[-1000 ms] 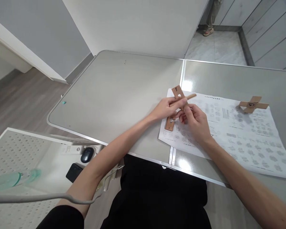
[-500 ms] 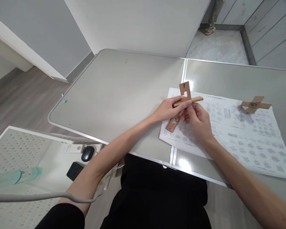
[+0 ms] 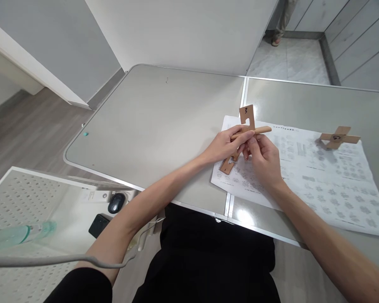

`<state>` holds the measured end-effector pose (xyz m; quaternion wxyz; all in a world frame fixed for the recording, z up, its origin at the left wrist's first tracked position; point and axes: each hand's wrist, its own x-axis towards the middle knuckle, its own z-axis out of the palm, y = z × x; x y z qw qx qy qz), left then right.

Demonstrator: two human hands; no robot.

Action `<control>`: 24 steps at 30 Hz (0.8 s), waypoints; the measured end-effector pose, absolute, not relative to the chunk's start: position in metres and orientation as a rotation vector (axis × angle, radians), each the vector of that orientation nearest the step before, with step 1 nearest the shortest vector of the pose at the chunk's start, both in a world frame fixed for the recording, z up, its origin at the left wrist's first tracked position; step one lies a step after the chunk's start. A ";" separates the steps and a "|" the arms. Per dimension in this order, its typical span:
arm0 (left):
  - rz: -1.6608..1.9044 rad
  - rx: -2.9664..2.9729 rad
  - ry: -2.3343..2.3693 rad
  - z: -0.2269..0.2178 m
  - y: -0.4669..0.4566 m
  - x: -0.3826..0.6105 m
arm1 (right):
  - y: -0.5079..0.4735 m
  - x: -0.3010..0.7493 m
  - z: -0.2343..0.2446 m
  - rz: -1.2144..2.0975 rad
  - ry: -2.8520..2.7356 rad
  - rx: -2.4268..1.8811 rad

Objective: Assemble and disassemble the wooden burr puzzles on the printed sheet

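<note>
Wooden numbered slat [image 3: 246,115], notched and marked 3, tilts above the table's [image 3: 161,118] middle seam, crossed by a second slat [image 3: 262,130]. The left hand [image 3: 222,147] pinches the second slat and the right hand [image 3: 267,162] grips the numbered slat, hiding the joint. Below lies a printed sheet [image 3: 318,176], with a wooden cross [image 3: 337,138] at its far right corner.

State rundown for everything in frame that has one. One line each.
left hand, pinched on the wooden bar where it crosses the slotted strip
right hand, pinched on the slotted strip at the same crossing
slotted strip, held tilted, end marked 3 up
wooden bar, held crosswise against the strip
wooden cross, assembled, resting on the printed sheet
printed sheet, flat on the table
</note>
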<state>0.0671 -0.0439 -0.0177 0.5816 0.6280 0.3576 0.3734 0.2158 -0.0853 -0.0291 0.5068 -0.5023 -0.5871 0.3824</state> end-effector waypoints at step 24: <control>1.068 1.551 0.834 -0.026 -0.048 0.076 | -0.085 0.215 -0.028 0.933 -1.400 -1.128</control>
